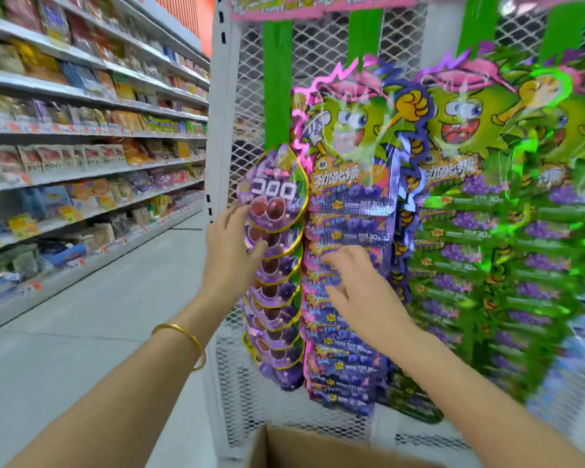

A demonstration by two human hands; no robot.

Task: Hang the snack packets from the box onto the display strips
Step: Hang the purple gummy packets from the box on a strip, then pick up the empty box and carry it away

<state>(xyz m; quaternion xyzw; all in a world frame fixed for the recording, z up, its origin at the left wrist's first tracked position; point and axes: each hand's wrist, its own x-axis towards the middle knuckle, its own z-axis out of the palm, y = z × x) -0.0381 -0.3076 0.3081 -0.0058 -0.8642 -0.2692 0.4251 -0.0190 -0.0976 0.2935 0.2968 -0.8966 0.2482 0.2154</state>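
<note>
My left hand [232,244] is up against the left side of the white mesh rack [321,45], on the column of round purple gummy packets [277,197] hanging there. Thumb and forefinger lie curled on the left rim of the topmost packet; I cannot tell whether this grip pinches it or only rests on its front. A gold bangle [183,342] sits on that wrist.

My right hand [358,282] is released, fingers spread and loose, the fingertips [328,260] touching the column of flat purple packets [348,211] that hangs at the middle of the rack, just beside the round ones. Further toward the rack's right side hang green grape packets [487,238], blurred. Cartoon header cards [352,126] top these columns. Green display strips [277,72] run down the upper mesh of the rack, bare above the headers.

The cardboard box [318,447] stands open at the foot of the rack, below my arms; its inside is out of view. To the left of the rack, across the grey floor [115,315], run store shelves [92,106] full of packaged goods.
</note>
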